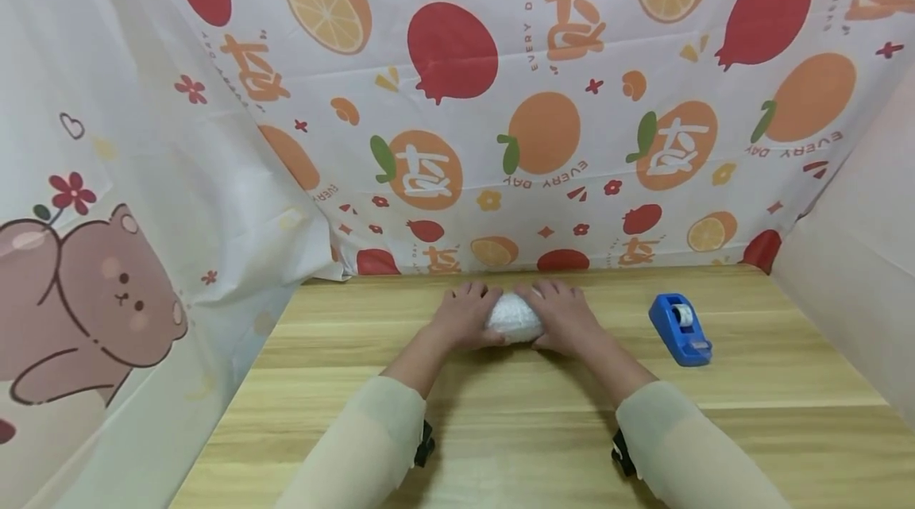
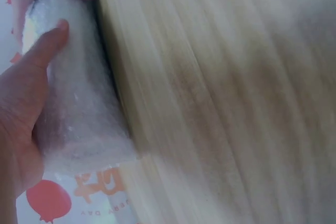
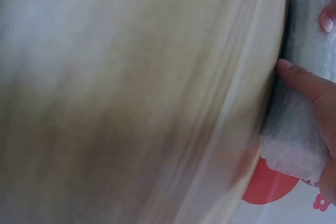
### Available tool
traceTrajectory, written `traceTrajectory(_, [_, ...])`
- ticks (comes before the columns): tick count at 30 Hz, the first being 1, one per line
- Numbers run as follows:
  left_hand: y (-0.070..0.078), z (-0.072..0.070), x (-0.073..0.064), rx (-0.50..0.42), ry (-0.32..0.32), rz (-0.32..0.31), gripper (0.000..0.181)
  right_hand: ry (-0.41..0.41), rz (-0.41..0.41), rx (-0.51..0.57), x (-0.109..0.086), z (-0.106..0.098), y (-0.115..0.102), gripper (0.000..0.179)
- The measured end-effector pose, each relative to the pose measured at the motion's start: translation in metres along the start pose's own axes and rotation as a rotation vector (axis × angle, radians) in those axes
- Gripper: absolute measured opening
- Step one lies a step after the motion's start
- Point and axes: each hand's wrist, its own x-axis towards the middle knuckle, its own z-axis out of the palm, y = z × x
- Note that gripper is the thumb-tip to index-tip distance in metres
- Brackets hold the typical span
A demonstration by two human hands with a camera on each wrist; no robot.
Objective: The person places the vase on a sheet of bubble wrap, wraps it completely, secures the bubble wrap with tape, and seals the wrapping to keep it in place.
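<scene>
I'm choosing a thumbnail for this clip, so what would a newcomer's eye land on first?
Probably the backdrop with its bold red and orange fruit, filling the upper part of the head view. Next comes the whitish, crinkly roll near the table's far edge, held between the left hand and right hand. The bright blue tape dispenser stands out to their right.

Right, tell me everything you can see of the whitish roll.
The roll is whitish and roughly cylindrical, its crinkled, shiny surface looking like plastic wrap. It lies on its side across the table, near the far edge. The left hand and right hand hold it, one towards each end, thumbs on the near side. Whether anything is inside cannot be told.
</scene>
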Motion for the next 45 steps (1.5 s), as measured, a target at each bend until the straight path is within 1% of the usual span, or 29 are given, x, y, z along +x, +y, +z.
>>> traceTrajectory(3, [0.005,0.000,-0.002,0.024,0.009,-0.005,0.085,0.031,-0.010,-0.026,-0.001,0.002,0.000,0.090])
traceTrajectory(6, [0.010,0.000,-0.006,0.075,0.008,-0.008,0.083,0.066,-0.028,-0.060,-0.003,0.002,0.000,0.088])
traceTrajectory(10, [0.017,-0.001,-0.011,0.123,-0.030,-0.002,0.084,0.077,-0.059,-0.092,-0.006,-0.001,0.001,0.088])
traceTrajectory(12, [0.019,-0.003,-0.013,0.120,-0.048,-0.005,0.082,0.083,-0.065,-0.110,-0.007,-0.003,0.001,0.087])
traceTrajectory(15, [0.019,-0.005,-0.014,0.103,-0.064,-0.028,0.076,0.107,-0.064,-0.132,-0.008,-0.006,0.001,0.086])
traceTrajectory(18, [0.018,-0.004,-0.013,0.093,-0.071,-0.043,0.070,0.112,-0.060,-0.130,-0.008,-0.007,0.001,0.085])
traceTrajectory(21, [0.019,-0.001,-0.013,0.096,-0.057,-0.037,0.066,0.097,-0.035,-0.122,-0.010,-0.006,0.000,0.084])
traceTrajectory(25, [0.020,0.002,-0.013,0.107,0.006,-0.031,0.061,0.092,0.030,-0.131,-0.011,-0.003,-0.004,0.082])
traceTrajectory(29, [0.022,0.004,-0.013,0.132,0.062,-0.030,0.058,0.105,0.077,-0.155,-0.010,-0.002,-0.007,0.082])
traceTrajectory(33, [0.023,0.005,-0.013,0.168,0.097,-0.012,0.057,0.130,0.112,-0.176,-0.009,-0.004,-0.011,0.082])
traceTrajectory(36, [0.023,0.004,-0.014,0.177,0.089,-0.007,0.062,0.154,0.116,-0.178,-0.007,-0.006,-0.013,0.078])
traceTrajectory(39, [0.023,0.003,-0.015,0.160,0.056,-0.006,0.078,0.155,0.117,-0.171,-0.006,-0.007,-0.014,0.076])
traceTrajectory(41, [0.022,0.002,-0.016,0.150,0.035,-0.002,0.085,0.145,0.117,-0.154,-0.006,-0.007,-0.014,0.075])
traceTrajectory(43, [0.022,0.002,-0.018,0.148,0.037,0.010,0.085,0.138,0.115,-0.146,-0.006,-0.007,-0.014,0.075])
traceTrajectory(45, [0.023,0.003,-0.019,0.157,0.051,0.024,0.079,0.128,0.115,-0.137,-0.005,-0.008,-0.014,0.075])
